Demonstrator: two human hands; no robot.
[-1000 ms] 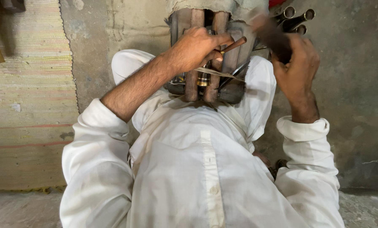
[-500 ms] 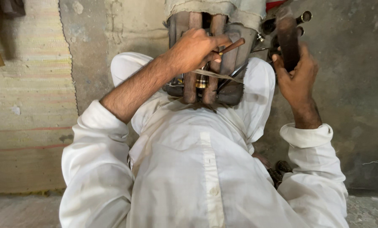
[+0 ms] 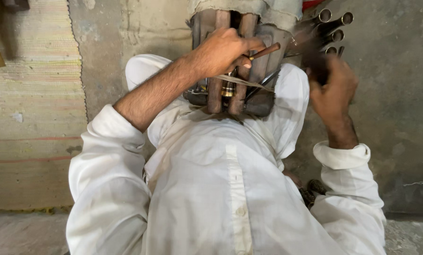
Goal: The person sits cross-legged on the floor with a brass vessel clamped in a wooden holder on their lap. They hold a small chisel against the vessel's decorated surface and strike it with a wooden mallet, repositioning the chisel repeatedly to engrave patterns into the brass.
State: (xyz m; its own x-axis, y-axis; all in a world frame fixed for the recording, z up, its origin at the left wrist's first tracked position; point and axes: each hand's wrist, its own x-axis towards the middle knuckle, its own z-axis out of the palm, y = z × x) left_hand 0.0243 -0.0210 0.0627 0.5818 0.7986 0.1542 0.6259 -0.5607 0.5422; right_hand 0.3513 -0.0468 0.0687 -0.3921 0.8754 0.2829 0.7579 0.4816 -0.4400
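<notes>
1. Two hands work at a worn metal block [image 3: 242, 71] that stands between the person's knees, on the white cloth of the lap.
2. Left hand [image 3: 223, 52] is closed around a thin rod with a brown wooden handle [image 3: 264, 51]; the handle end sticks out past the fingers, over the upper part of the block.
3. Right hand [image 3: 332, 87] is raised just beside the block and is blurred; it is curled around something dark, but what it grips I cannot tell.
4. Several metal tubes [image 3: 333, 26] with open round ends lie in a bundle just above the right hand, near the block's upper corner.
5. On the block itself, upright rusty bars run down its face, and a small ringed brass piece [image 3: 228, 87] sits between two of them, below the left hand.
6. One pale thin strip [image 3: 242, 81] crosses the front of the block, just under the left hand.
7. Grey cloth [image 3: 263, 8] covers the top of the block.
8. Beyond the block lies a rough grey concrete floor [image 3: 391, 94], and well to the side of the left hand a woven striped mat [image 3: 27, 118] covers the ground.
9. Both forearms are bare, with the white sleeves [image 3: 112, 141] pushed up.
</notes>
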